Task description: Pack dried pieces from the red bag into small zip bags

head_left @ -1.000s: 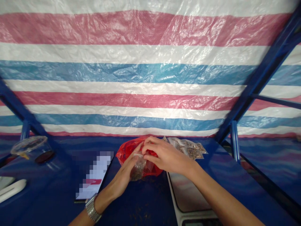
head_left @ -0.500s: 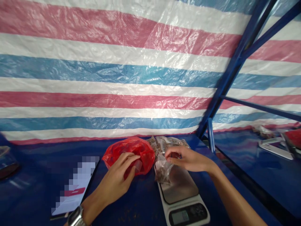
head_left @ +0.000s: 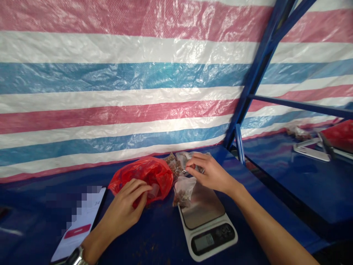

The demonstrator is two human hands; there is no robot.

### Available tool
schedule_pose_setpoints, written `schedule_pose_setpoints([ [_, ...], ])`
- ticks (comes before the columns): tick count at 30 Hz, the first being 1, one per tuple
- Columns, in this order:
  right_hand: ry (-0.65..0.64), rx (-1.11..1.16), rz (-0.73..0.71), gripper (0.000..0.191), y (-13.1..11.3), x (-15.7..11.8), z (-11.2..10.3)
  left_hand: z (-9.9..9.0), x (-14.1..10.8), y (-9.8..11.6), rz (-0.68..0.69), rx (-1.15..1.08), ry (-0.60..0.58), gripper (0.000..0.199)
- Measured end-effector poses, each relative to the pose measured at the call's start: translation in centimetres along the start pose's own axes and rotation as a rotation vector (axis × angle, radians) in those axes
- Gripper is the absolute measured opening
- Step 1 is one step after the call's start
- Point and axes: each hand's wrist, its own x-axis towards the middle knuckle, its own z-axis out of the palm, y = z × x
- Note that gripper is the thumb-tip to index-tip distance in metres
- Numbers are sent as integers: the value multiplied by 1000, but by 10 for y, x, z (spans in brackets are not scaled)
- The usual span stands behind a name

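My left hand (head_left: 128, 202) is at the near rim of a crumpled red plastic bag (head_left: 118, 176), its fingers curled. At its fingertips is a small clear plastic container (head_left: 154, 191), partly inside the bag's mouth. My right hand (head_left: 211, 171) hovers past the far edge of a white digital scale (head_left: 204, 206), thumb and fingers drawn together; what they pinch, if anything, is hidden. Below those fingertips, a small clear bag of brown pieces (head_left: 183, 193) rests on the left edge of the metal plate. The scale's display (head_left: 204, 241) seems to read zero.
Several filled clear bags (head_left: 175, 165) lie behind the scale. A phone (head_left: 79, 228) with a lit screen is at the left. Brown crumbs dot the blue table (head_left: 162, 232). Blue metal bars (head_left: 245, 92) slant up at the right before a striped tarp (head_left: 116, 77).
My right hand has drawn up and away from the small clear bag, leaving it on the scale. My left hand stays at the red bag. The view has shifted slightly.
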Motion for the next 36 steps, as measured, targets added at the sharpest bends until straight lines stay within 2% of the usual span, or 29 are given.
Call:
schedule_pose_setpoints([
  [5, 55, -14, -37, 31, -4, 0, 7, 0, 0, 2, 19, -18, 2, 22],
  [12, 20, -46, -48, 34, -5, 1, 9, 3, 0, 7, 60, -16, -11, 22],
  [18, 0, -23, -82, 19, -11, 0, 10, 5, 1, 13, 92, -14, -11, 24],
  [21, -24, -29, -89, 18, -13, -1, 10, 4, 1, 13, 92, -16, 1, 24],
  [27, -96, -149, 63, 26, -5, -3, 4, 5, 2, 10, 112, -15, 53, 24],
  [30, -170, -180, 128, 22, -1, -4, 5, 6, 2, 8, 132, -6, 86, 24],
  [33, -214, -156, 117, 18, 1, -5, 6, 7, 0, 6, 145, 19, 114, 24],
  [36, -207, -124, 92, 20, 2, -5, 6, 6, 1, 7, 147, 40, 167, 25],
])
